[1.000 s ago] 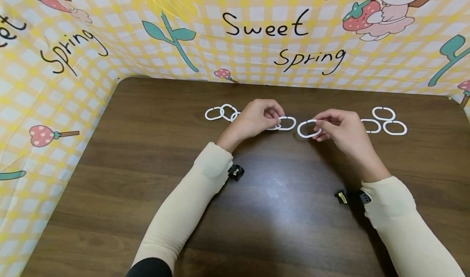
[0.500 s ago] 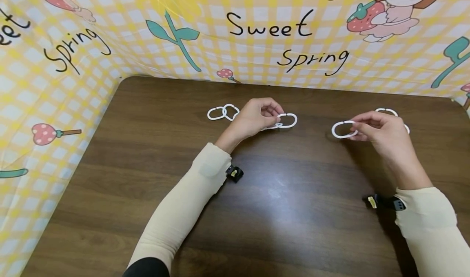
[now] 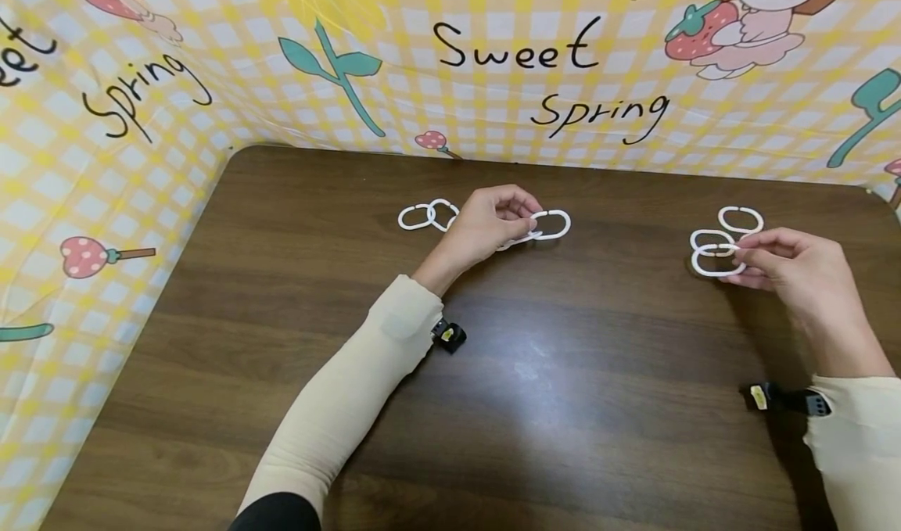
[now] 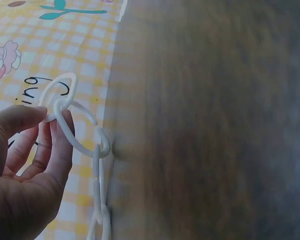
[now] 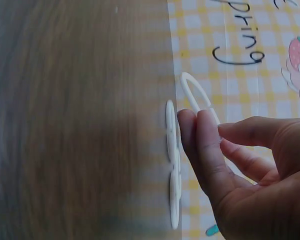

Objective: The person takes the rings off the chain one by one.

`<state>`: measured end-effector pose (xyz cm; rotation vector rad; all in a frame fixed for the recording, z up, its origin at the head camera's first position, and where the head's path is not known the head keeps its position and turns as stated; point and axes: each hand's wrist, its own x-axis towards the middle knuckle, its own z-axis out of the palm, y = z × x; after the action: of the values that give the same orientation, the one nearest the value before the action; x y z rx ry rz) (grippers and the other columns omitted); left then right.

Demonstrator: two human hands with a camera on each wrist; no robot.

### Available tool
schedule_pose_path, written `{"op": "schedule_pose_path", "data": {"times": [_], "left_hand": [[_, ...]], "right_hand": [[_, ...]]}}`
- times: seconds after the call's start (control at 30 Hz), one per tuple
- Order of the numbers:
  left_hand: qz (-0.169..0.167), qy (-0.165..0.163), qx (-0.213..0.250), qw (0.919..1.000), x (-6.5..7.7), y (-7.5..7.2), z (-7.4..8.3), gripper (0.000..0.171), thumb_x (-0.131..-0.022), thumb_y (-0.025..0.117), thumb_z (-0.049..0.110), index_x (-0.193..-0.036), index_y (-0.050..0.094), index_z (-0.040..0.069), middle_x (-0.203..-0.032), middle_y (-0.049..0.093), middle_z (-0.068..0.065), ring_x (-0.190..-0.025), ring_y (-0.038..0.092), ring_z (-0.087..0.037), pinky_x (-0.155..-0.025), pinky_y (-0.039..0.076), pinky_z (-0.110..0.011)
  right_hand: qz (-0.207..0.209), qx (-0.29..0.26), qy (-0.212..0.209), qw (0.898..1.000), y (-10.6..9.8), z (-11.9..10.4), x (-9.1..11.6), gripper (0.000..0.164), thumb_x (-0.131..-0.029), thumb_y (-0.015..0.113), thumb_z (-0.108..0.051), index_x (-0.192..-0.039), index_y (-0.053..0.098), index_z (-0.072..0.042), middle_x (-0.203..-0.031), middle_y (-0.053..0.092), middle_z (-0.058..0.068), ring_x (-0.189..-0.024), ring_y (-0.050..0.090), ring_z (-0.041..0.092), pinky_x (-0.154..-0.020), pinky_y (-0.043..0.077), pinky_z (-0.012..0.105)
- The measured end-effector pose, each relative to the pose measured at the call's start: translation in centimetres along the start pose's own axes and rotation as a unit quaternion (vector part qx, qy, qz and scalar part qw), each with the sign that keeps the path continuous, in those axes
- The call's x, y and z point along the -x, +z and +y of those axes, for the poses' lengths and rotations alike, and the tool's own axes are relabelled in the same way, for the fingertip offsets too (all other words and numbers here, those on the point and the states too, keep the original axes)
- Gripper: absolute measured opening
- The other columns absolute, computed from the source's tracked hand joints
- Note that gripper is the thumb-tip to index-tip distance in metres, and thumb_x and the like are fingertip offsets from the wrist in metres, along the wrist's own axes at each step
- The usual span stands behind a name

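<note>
My left hand pinches the end of a chain of white oval plastic links between thumb and fingers. The end link sticks out to the right of the fingertips, and in the left wrist view more chain links hang below it. My right hand pinches a single split link, which overlaps a loose link in the head view. In the right wrist view this held link has a small gap in its side, and loose links lie on the table below.
Another loose link lies behind the right hand on the brown wooden table. A yellow checked cloth wall rises along the table's back edge, and another bounds the left side.
My right hand has moved to the right with its link, away from the chain and over to the loose links. The left hand has raised the chain's end link slightly.
</note>
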<state>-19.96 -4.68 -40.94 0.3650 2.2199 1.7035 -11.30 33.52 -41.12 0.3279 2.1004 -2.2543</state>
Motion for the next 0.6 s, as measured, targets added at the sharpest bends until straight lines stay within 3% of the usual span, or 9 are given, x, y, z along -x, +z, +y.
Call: {"op": "schedule_pose_path", "data": {"times": [0.17, 0.4, 0.6], "left_hand": [[0.013, -0.019, 0.051, 0.9985, 0.0, 0.0, -0.1, 0.020, -0.094, 0.071, -0.001, -0.113, 0.072, -0.005, -0.093, 0.068, -0.008, -0.077, 0.064, -0.009, -0.068, 0.052, -0.022], [0.006, -0.046, 0.088, 0.9951, 0.0, 0.0, -0.3, 0.021, -0.096, 0.071, -0.001, -0.116, 0.071, -0.006, -0.091, 0.067, -0.005, -0.080, 0.065, -0.011, -0.074, 0.057, -0.021], [0.003, -0.043, 0.099, 0.9941, -0.1, 0.1, -0.5, 0.023, -0.096, 0.071, -0.002, -0.117, 0.070, -0.009, -0.091, 0.067, -0.007, -0.081, 0.065, -0.011, -0.074, 0.058, -0.020]], "right_hand": [[0.009, 0.037, 0.026, 0.999, -1.2, 0.1, -0.1, 0.034, -0.100, 0.054, 0.012, -0.084, 0.076, -0.010, -0.082, 0.070, -0.005, -0.066, 0.073, 0.009, -0.062, 0.061, 0.023], [0.013, 0.033, 0.060, 0.998, -2.0, 0.2, -0.1, 0.035, -0.099, 0.056, 0.013, -0.080, 0.075, -0.009, -0.077, 0.068, -0.002, -0.061, 0.075, 0.013, -0.060, 0.061, 0.024], [0.026, 0.099, 0.092, 0.990, -2.4, 0.1, -0.1, 0.040, -0.102, 0.055, 0.007, -0.076, 0.074, -0.016, -0.073, 0.068, -0.006, -0.058, 0.074, 0.011, -0.059, 0.061, 0.024]]}}
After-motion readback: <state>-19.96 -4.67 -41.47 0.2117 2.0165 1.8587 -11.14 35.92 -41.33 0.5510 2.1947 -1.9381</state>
